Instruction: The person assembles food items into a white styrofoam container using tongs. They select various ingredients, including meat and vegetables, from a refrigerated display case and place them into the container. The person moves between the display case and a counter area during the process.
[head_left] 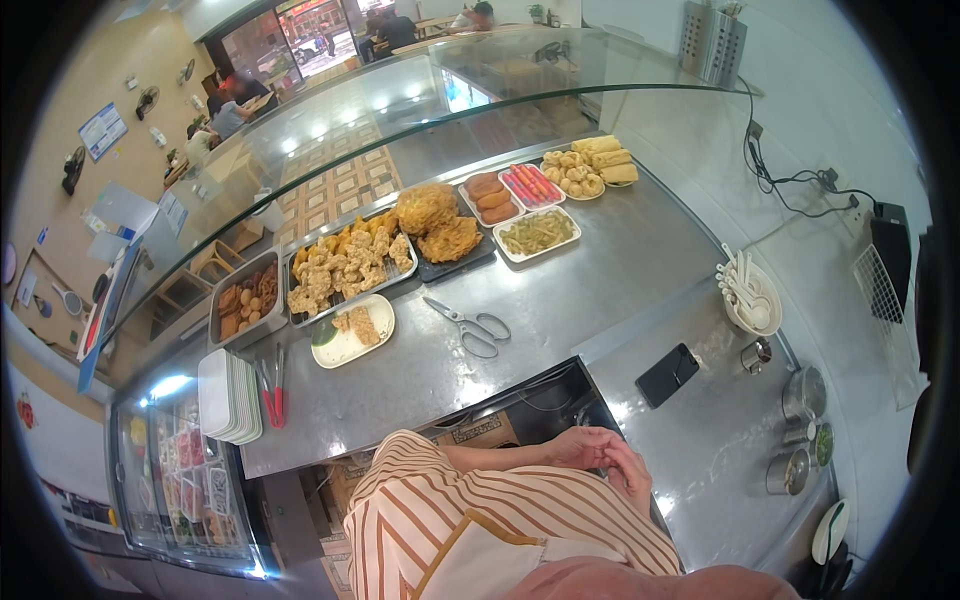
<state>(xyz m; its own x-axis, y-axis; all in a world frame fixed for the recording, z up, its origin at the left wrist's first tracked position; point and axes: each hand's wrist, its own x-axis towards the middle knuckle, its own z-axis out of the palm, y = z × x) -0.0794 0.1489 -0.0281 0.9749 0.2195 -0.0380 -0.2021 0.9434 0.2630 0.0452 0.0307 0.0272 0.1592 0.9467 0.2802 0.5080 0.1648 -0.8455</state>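
Low in front of my lap, my left hand [577, 447] and my right hand [628, 470] touch each other at the fingers. Both have their fingers loosely curled together, and I see nothing held in them. They are just over the near edge of the steel counter [560, 335], beside a dark recess [565, 398]. A black phone [668, 376] lies to the right of them. Farther forward are grey-handled scissors [467, 326] with their blades slightly apart. A cream plate [352, 332] with fried pieces and something green sits to the left of the scissors.
Trays of fried chicken pieces [350, 262], large fried cutlets [440, 222] and brown stewed food [247, 297] line the far side. Red-handled tongs [272, 395] lie beside stacked plates [228, 395]. A spoon bowl [750, 300] and metal pots [788, 472] stand right. A glass guard [500, 92] arches behind.
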